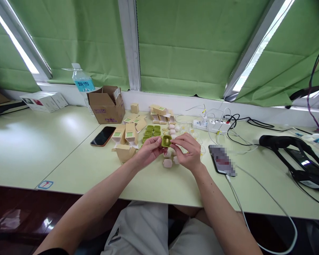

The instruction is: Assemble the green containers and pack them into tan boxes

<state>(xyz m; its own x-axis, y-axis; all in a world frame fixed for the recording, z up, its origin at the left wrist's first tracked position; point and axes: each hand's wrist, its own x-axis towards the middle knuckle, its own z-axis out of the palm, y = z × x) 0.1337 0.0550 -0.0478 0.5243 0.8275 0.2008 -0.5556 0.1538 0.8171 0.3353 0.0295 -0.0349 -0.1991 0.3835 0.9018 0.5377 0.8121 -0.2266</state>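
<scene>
Left hand [151, 148]: closed on one green cup [163, 141], gripping its left side above the table [77, 170].
Right hand [188, 152]: fingertips drawn narrow in a pinch at the cup's right edge; whether a smaller part sits between them cannot be told.
Green cup: held between the two hands, hollow side toward the camera, with a pale oval at its middle that may be an opening or an insert.
Step in hand: apparently close handling of a single cup, the left hand steadying while the right works the edge.
Next move: seems to call for a firm left grip and light, exact right fingertips.
Loose cups [149, 132]: at least five, grouped just beyond the left hand.
Pink pieces [167, 163]: at least six, some close below the hands, others behind.
Clear pieces [195, 132]: several behind the right hand, too faint to count.
Kraft boxes [131, 131]: more than five, overlapping, left of the cups and at the back.
Singles: one carton [106, 108], one bottle [82, 79].
Phones: two, one dark at left [103, 136], one cabled at right [223, 160].
</scene>
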